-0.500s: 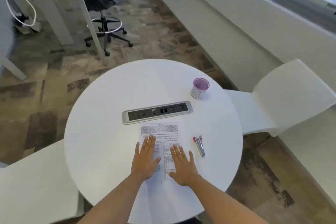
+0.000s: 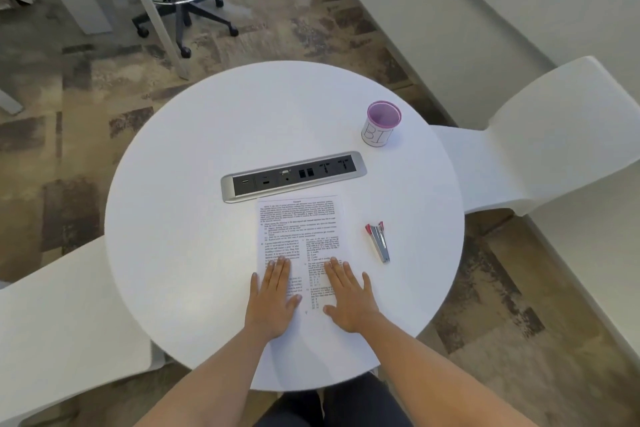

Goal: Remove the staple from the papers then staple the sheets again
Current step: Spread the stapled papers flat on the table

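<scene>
Printed papers [image 2: 300, 229] lie flat on the round white table [image 2: 180, 218], just below the power strip. My left hand [image 2: 272, 298] rests flat on the sheets' lower left, fingers straight. My right hand [image 2: 349, 295] lies flat on the lower right part, fingers spread. A small red and silver stapler [image 2: 378, 242] lies on the table to the right of the papers, apart from both hands. The staple itself is too small to make out.
A silver power strip [image 2: 293, 175] is set into the table's middle. A purple-rimmed cup [image 2: 381, 124] stands at the far right. White chairs [image 2: 540, 149] flank the table on both sides. An office stool [image 2: 180, 0] stands on the floor beyond.
Both hands have slid a little down the papers toward me, uncovering more text. The view has tilted downward.
</scene>
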`<state>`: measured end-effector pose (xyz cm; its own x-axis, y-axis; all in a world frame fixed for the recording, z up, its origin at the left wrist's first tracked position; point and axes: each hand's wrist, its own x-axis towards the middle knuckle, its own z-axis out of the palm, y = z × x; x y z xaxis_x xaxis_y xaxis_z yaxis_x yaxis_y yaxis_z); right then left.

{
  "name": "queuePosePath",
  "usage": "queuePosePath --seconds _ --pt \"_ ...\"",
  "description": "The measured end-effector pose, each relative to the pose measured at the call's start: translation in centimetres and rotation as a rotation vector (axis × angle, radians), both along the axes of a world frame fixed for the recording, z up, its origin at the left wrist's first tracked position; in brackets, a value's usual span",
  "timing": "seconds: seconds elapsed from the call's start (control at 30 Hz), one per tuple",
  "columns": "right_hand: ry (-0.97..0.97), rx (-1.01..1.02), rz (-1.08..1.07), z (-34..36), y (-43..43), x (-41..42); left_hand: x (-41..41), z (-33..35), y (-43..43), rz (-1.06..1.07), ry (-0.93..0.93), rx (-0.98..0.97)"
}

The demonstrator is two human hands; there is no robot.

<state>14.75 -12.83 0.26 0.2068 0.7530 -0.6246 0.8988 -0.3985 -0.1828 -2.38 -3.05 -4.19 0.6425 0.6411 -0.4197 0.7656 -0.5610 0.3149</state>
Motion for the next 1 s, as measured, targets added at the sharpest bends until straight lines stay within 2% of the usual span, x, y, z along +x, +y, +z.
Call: queuePosePath --seconds 0.13,0.23,0.37,0.5,0.6,0.73,0.8,0.9,1.0 --pt "0.012 -0.005 -0.007 0.1 -0.1 -0.2 -0.5 -0.5 0.7 -0.048 0.047 -0.004" --pt "0.068 -0.02 -0.014 0.3 -0.5 -0.9 -1.5 0.2 2.2 -0.166 0.117 0.023" --pt "0.136 -0.112 0.023 0.5 -1.7 -3.5 -2.8 1.9 4.9 -0.282 0.036 0.126" --pt "0.229 -0.235 0.106 0.8 -2.1 -7.3 -2.4 2.0 5.7 -0.178 0.062 0.172" --pt "0.38 -0.26 0.152 1.3 -1.6 -9.7 -1.5 0.9 4.8 0.064 0.168 0.119" --pt "0.631 -0.097 -0.074 2.3 -0.4 -9.8 0.4 0.4 3.6 0.237 0.111 0.023" --pt "0.604 0.089 -0.21 2.8 0.1 -8.4 1.5 0.3 3.5 0.252 0.086 0.012" --pt "0.427 0.306 -0.316 2.4 0.1 -5.3 3.6 1.0 3.7 0.239 0.035 -0.021" --pt "0.195 0.31 -0.316 1.0 -1.0 -2.4 6.5 1.9 4.5 0.209 0.014 -0.037"
